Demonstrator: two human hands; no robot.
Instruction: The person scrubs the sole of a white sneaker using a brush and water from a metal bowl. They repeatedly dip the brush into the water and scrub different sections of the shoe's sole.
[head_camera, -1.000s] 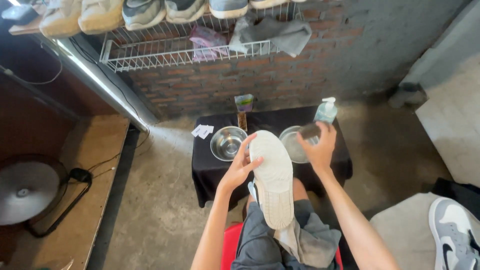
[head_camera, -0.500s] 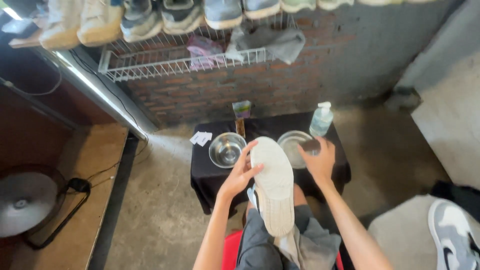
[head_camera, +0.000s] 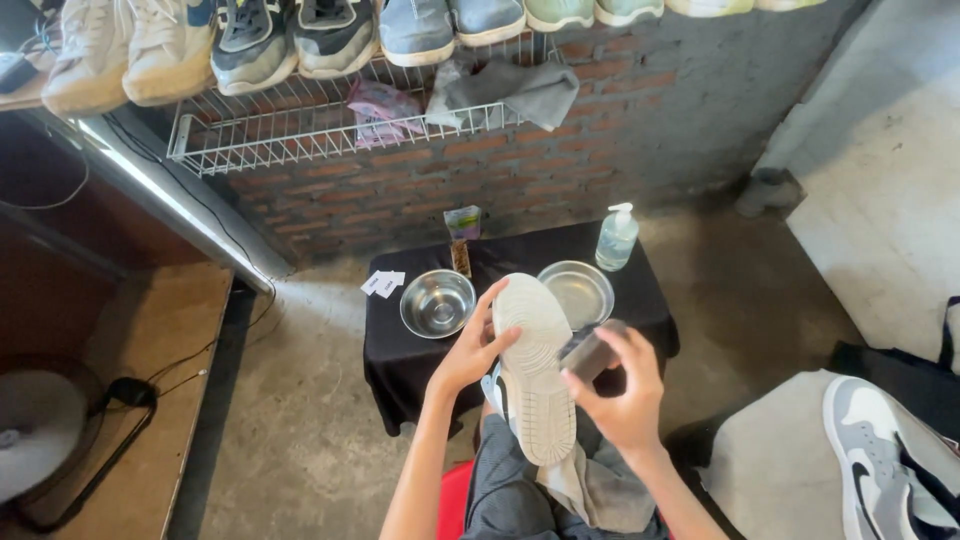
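A white-soled sneaker (head_camera: 535, 370) rests sole-up on my lap, toe pointing away from me. My left hand (head_camera: 472, 345) grips its toe end from the left side. My right hand (head_camera: 625, 395) holds a small dark brush-like block (head_camera: 590, 350) just beside the right edge of the sole. A grey cloth (head_camera: 595, 485) lies over my thighs under the shoe's heel.
A low table with a black cloth (head_camera: 410, 355) stands in front, bearing two steel bowls (head_camera: 437, 302) (head_camera: 577, 290), a pump bottle (head_camera: 616, 238) and small packets. A wire rack (head_camera: 300, 130) of shoes hangs on the brick wall. Another grey-and-white sneaker (head_camera: 875, 450) lies right; a fan (head_camera: 40, 430) sits left.
My right hand has lifted the dark block away from the right steel bowl and pulled it back toward me, beside the sole. The view has shifted slightly; the left hand keeps its grip.
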